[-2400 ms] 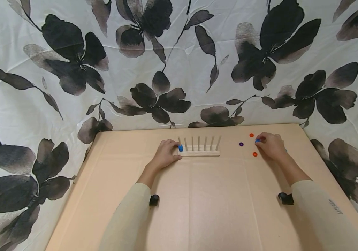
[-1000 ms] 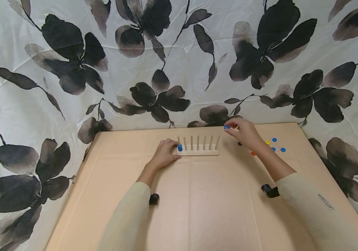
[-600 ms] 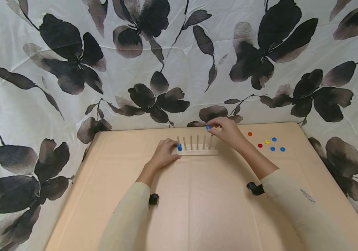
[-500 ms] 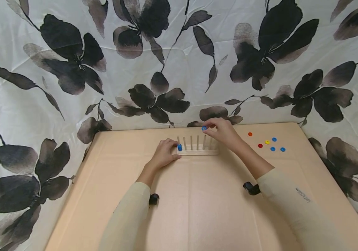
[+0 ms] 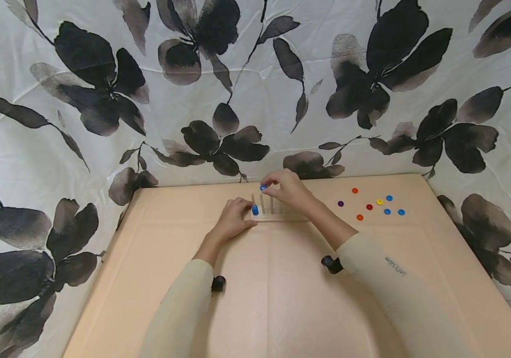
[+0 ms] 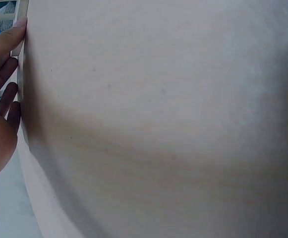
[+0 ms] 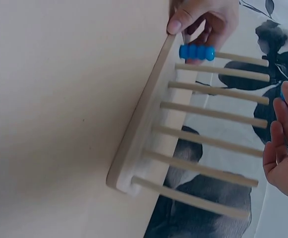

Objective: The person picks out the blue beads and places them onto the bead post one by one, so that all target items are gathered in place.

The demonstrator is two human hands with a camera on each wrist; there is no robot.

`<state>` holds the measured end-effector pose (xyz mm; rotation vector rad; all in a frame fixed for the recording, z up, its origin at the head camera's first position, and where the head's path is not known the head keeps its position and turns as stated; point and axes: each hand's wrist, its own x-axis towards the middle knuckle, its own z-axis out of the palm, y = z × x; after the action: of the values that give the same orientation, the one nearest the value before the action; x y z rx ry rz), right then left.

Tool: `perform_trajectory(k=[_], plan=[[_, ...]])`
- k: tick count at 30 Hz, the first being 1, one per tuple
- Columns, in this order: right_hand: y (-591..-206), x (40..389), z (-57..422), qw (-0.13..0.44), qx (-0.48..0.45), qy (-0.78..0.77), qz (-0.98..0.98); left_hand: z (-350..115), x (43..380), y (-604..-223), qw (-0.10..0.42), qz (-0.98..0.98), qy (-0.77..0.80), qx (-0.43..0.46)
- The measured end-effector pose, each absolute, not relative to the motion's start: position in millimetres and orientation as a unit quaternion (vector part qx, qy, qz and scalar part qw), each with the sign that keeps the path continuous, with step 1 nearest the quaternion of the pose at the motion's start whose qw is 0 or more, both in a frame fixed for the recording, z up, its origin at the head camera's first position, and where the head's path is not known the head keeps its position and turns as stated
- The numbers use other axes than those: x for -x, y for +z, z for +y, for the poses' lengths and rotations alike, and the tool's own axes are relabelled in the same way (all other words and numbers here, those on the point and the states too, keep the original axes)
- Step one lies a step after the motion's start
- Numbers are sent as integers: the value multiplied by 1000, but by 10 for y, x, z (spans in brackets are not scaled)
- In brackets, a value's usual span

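Observation:
A wooden peg rack (image 5: pixel 277 218) with a row of upright pegs stands near the table's far edge. Several blue beads (image 7: pixel 197 52) are stacked on its leftmost peg, at the base. My left hand (image 5: pixel 233 219) grips the rack's left end, thumb in front and fingers behind, as the right wrist view shows. Between thumb and fingertips, my right hand (image 5: pixel 288 190) pinches another blue bead (image 5: pixel 262 187), raised above the pegs at the rack's left side. That hand hides the right-hand pegs in the head view; the other pegs (image 7: pixel 213 114) are bare in the right wrist view.
Loose beads lie right of the rack: a purple one (image 5: pixel 340 203), a red one (image 5: pixel 369 207), a yellow one (image 5: pixel 379 202), two orange ones (image 5: pixel 360 217) and several blue ones (image 5: pixel 387 212). A floral cloth (image 5: pixel 237 74) hangs behind the table (image 5: pixel 273 278).
My right hand has picked up a blue bead from the right of the table and carried it left over the rack. The left hand stays at the rack's end.

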<state>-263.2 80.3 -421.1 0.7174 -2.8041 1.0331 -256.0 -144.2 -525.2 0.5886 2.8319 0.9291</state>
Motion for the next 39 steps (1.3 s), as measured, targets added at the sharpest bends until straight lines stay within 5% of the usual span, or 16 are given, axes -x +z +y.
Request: perform_trajectory(k=[39], plan=[[-4366,2483,478,17,-237,267,-934,-1474,2444,-5280,34,929,305,-208]])
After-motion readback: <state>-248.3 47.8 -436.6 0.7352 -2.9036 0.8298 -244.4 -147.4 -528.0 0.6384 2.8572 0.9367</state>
